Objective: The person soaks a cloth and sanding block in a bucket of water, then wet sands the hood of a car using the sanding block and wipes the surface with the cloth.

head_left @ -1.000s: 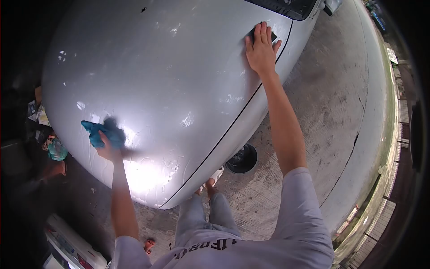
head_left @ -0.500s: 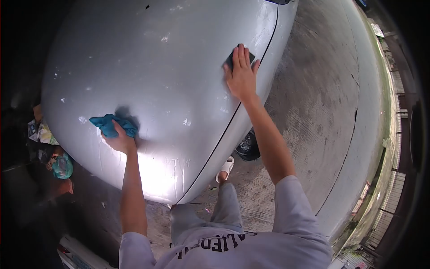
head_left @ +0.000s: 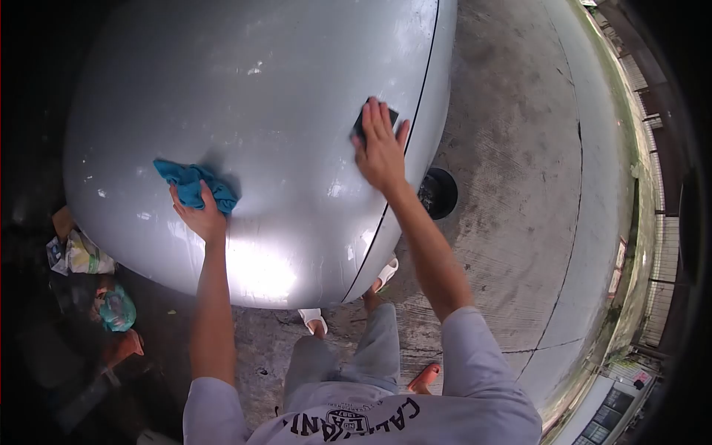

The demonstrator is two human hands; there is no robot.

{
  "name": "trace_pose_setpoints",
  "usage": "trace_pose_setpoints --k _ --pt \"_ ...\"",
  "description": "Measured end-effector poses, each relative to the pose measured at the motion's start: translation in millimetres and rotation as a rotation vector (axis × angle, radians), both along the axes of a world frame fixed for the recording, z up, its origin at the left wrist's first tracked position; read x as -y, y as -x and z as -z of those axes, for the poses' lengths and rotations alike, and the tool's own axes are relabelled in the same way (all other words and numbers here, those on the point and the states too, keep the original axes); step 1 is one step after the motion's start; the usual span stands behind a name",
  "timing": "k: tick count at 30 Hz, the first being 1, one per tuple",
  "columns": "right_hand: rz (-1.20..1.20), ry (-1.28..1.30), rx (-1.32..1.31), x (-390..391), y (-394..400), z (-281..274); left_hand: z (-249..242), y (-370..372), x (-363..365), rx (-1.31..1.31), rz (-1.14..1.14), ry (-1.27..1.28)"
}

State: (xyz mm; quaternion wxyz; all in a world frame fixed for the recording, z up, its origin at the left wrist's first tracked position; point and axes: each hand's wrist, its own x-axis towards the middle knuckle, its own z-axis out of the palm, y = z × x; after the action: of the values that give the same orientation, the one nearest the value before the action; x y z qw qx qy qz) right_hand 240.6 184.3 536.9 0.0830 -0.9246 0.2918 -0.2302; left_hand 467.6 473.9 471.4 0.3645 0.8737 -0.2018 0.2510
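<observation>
A large silver car panel [head_left: 289,148], with a dark seam near its right edge, lies under both hands. My left hand [head_left: 202,211] grips a crumpled teal cloth [head_left: 191,184] against the left part of the panel. Near the seam, my right hand [head_left: 383,152] presses flat over a dark square pad [head_left: 362,122], whose corners show round the fingers. Water streaks and white light reflections mark the panel's near part.
A black bucket [head_left: 439,193] stands on the concrete floor [head_left: 512,185] right of the car. Bags and litter [head_left: 89,254] lie at the left. Another person's foot in an orange sandal [head_left: 425,377] shows beside my legs.
The view has shifted over the panel, bringing more of the bucket and the orange sandal into sight. Both hands still hold the cloth and pad, and the teal cloth has changed its folds.
</observation>
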Motion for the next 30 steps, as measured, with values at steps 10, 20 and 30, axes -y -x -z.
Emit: trace_pose_setpoints --k 10,20,30 --pt "0.194 -0.22 -0.009 -240 96 94 12 0 -4 0.023 -0.009 0.076" --pt "0.299 -0.068 0.06 -58 26 26 9 -6 -6 0.001 0.013 0.086" --pt "0.273 0.02 0.02 37 -1 3 13 -10 -5 -0.02 0.0 0.082"
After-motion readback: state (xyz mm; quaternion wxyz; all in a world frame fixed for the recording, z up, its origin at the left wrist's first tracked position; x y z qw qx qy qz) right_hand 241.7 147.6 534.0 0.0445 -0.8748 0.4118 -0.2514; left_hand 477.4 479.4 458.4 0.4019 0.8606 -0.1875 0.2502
